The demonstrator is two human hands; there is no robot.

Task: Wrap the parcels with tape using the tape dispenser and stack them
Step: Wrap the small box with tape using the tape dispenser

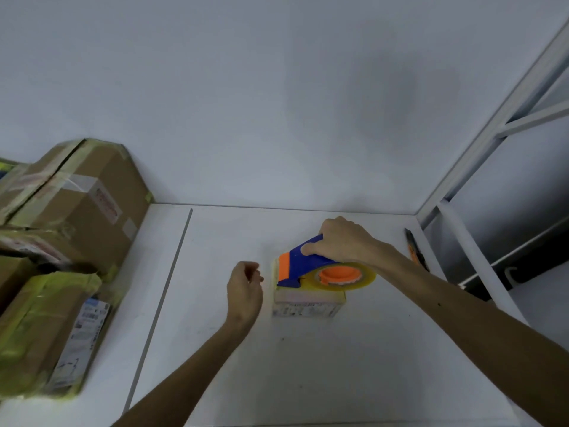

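Observation:
A small pale parcel [308, 305] with a printed label on its front lies on the white table [308, 365]. On top of it sits a blue and orange tape dispenser [303, 265] with a yellowish tape roll [363, 277]. My right hand [343, 241] grips the dispenser's blue handle from above. My left hand [244, 291] hovers just left of the parcel, fingers loosely curled, holding nothing. A stack of taped cardboard parcels [67, 241] stands at the left.
A utility knife [415, 249] with an orange and black body lies near the table's right edge. A white metal shelf frame [492, 134] rises at the right. A white wall is behind the table. A seam [166, 297] runs down the tabletop.

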